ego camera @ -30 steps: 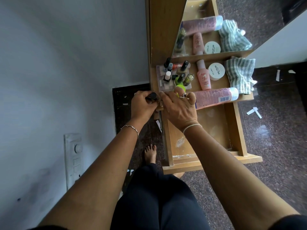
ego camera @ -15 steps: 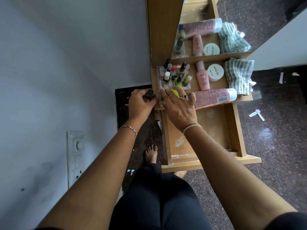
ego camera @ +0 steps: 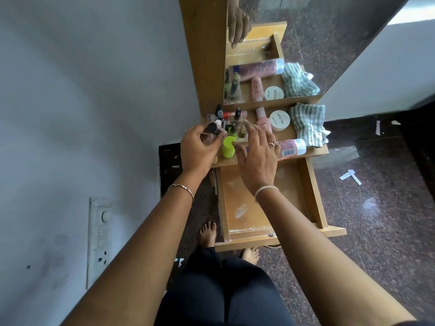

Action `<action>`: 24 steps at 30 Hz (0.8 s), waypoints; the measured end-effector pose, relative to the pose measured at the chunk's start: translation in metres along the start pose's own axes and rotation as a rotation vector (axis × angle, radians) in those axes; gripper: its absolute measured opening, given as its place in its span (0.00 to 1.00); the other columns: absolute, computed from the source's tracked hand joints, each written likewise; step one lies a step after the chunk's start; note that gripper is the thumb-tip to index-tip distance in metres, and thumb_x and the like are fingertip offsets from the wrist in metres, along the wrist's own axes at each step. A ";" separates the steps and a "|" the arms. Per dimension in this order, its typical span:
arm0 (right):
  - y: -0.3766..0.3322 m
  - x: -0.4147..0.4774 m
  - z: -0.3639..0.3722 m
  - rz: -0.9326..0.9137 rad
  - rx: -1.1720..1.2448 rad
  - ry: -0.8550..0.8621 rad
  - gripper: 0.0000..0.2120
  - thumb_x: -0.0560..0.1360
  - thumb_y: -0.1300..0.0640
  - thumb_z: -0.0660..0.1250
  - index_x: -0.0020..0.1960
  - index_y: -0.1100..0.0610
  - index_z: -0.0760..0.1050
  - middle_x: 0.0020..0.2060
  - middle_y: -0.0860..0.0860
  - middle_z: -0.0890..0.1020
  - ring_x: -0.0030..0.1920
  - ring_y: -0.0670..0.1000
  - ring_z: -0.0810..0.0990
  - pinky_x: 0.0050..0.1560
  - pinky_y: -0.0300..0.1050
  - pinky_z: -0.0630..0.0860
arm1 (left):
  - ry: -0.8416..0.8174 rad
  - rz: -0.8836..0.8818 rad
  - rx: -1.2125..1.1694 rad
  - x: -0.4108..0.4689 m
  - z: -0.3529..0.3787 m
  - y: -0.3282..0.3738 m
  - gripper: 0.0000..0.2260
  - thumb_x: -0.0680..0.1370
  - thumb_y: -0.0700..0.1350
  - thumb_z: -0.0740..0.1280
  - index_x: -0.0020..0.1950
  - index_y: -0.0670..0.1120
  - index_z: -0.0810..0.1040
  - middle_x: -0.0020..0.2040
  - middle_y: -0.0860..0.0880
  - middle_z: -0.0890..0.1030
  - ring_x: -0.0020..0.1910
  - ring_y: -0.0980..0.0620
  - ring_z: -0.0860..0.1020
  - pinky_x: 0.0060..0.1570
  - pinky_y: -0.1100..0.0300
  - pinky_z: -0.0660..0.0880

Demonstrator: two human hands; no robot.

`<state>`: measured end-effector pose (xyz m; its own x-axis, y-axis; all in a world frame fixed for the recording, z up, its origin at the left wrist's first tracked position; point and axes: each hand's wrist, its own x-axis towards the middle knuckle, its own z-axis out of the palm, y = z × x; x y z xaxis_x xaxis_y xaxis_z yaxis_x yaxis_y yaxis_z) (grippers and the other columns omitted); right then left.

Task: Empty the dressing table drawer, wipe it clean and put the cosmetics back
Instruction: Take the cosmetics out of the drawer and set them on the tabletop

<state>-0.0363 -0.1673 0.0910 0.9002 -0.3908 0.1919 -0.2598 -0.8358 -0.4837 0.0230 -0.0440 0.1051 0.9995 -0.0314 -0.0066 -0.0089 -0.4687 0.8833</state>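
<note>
My left hand (ego camera: 197,150) grips a black-capped bottle (ego camera: 211,128); my right hand (ego camera: 257,158), fingers spread and holding nothing, hovers at its 3 o'clock, open drawer (ego camera: 235,189) at 6.

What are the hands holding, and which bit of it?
The left grip holds a small clear bottle with a black round cap by its body. The right grip holds nothing.

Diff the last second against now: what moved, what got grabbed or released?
Right hand has spread its fingers and come off the green-capped bottle, which now stands uncovered near the tabletop's front edge. Left hand still grips the black-capped bottle and has carried it in over the tabletop, beside the nail polishes. Pink tube, white jar, checked cloth and open drawer unchanged.
</note>
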 end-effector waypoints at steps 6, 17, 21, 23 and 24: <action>0.005 0.007 -0.027 0.504 0.902 -0.135 0.13 0.81 0.51 0.59 0.58 0.58 0.76 0.49 0.53 0.82 0.46 0.47 0.81 0.47 0.47 0.79 | -0.065 0.055 -0.091 -0.017 0.030 0.032 0.12 0.70 0.47 0.77 0.51 0.51 0.81 0.43 0.60 0.80 0.41 0.66 0.78 0.43 0.72 0.75; 0.071 0.042 -0.035 0.819 1.264 -0.051 0.10 0.77 0.61 0.67 0.58 0.61 0.72 0.51 0.58 0.82 0.49 0.52 0.83 0.50 0.43 0.81 | -0.189 0.075 -0.028 -0.012 0.066 0.032 0.17 0.70 0.43 0.77 0.57 0.48 0.80 0.52 0.54 0.83 0.50 0.58 0.80 0.51 0.63 0.79; 0.098 0.058 -0.032 0.644 0.653 0.036 0.12 0.75 0.57 0.71 0.57 0.59 0.76 0.48 0.50 0.81 0.48 0.45 0.80 0.51 0.35 0.75 | -0.158 0.123 0.035 -0.012 0.069 0.025 0.13 0.72 0.41 0.75 0.55 0.48 0.80 0.50 0.53 0.82 0.45 0.62 0.79 0.46 0.68 0.78; 0.109 0.063 -0.028 0.574 0.490 0.015 0.09 0.75 0.59 0.70 0.54 0.56 0.77 0.47 0.48 0.82 0.47 0.45 0.81 0.51 0.36 0.75 | -0.176 0.157 0.078 -0.016 0.074 0.021 0.12 0.72 0.40 0.74 0.54 0.48 0.80 0.49 0.53 0.82 0.44 0.62 0.79 0.46 0.68 0.78; 0.113 0.064 -0.026 0.537 0.428 0.003 0.08 0.74 0.61 0.69 0.53 0.55 0.77 0.46 0.49 0.82 0.47 0.46 0.81 0.51 0.37 0.75 | -0.186 0.178 0.099 -0.018 0.077 0.019 0.11 0.72 0.40 0.74 0.53 0.47 0.80 0.48 0.52 0.82 0.45 0.60 0.79 0.47 0.64 0.79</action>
<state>-0.0171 -0.2972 0.0707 0.6840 -0.7102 -0.1666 -0.5084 -0.3003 -0.8070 0.0028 -0.1201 0.0856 0.9591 -0.2787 0.0503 -0.1961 -0.5254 0.8280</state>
